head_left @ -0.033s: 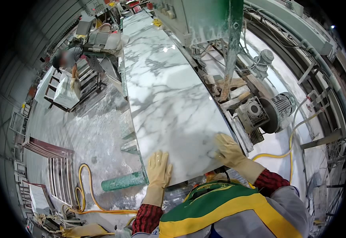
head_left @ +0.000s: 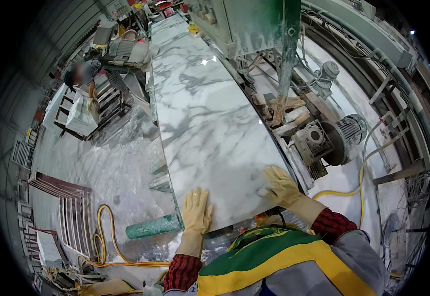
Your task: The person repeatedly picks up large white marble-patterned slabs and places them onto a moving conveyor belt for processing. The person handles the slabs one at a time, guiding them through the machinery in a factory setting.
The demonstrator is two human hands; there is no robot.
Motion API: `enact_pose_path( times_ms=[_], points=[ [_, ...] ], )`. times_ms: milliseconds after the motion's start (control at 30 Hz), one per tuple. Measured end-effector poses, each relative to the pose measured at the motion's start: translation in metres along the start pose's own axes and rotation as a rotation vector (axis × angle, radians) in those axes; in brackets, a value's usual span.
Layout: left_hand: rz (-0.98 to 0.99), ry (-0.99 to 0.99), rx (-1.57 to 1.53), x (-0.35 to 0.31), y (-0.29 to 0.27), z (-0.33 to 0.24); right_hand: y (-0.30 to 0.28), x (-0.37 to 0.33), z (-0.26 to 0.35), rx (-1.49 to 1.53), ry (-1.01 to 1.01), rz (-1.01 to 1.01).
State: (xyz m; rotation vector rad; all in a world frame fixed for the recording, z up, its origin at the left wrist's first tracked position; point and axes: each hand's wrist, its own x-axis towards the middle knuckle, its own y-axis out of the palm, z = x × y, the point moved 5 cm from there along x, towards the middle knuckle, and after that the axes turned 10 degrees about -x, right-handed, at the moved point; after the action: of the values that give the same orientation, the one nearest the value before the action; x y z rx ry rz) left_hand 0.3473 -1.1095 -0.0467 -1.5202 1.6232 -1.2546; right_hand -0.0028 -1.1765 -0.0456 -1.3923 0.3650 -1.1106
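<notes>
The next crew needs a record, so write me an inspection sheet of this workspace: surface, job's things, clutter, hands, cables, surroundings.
Surface: support mostly hidden under the slab; a green cylinder juts out at its near left.
Job's things: one long white slab, grey-veined, lying flat.
Clutter: wood pieces right of the slab.
Hands: both gloved, open; left hand on the near left edge, right hand near the right edge.
Cables: yellow line looped on the floor at left, another at right; hose or cable, cannot tell.
Surroundings: finned motor at right; co-worker beside a white block at left.
</notes>
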Motion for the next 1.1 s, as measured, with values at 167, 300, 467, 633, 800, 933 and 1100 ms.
enact_pose_path(
  times_ms=[167, 300, 467, 633, 800, 933, 1100],
  points=[
    [0.033, -0.026, 0.009, -0.001, 0.003, 0.004, 0.014, 0.003, -0.001, -0.008, 0.069, 0.162],
    [0.019, -0.028, 0.058, -0.003, 0.008, 0.008, 0.015, 0.002, 0.000, 0.008, 0.071, 0.150],
    [0.007, -0.040, 0.036, 0.008, 0.002, 0.002, 0.017, 0.002, -0.003, 0.000, 0.015, 0.021],
    [-0.071, -0.079, 0.058, -0.012, 0.010, 0.006, 0.022, 0.004, -0.003, 0.014, -0.025, -0.054],
    [-0.142, -0.025, 0.084, -0.065, 0.010, -0.025, 0.067, -0.007, 0.021, -0.145, -0.100, 0.051],
    [-0.134, -0.074, 0.094, -0.116, -0.006, -0.023, 0.112, 0.024, 0.125, -0.070, -0.318, 0.273],
    [-0.042, -0.065, 0.083, -0.148, -0.021, -0.014, 0.095, 0.054, 0.223, 0.115, -0.523, 0.327]
  ],
)
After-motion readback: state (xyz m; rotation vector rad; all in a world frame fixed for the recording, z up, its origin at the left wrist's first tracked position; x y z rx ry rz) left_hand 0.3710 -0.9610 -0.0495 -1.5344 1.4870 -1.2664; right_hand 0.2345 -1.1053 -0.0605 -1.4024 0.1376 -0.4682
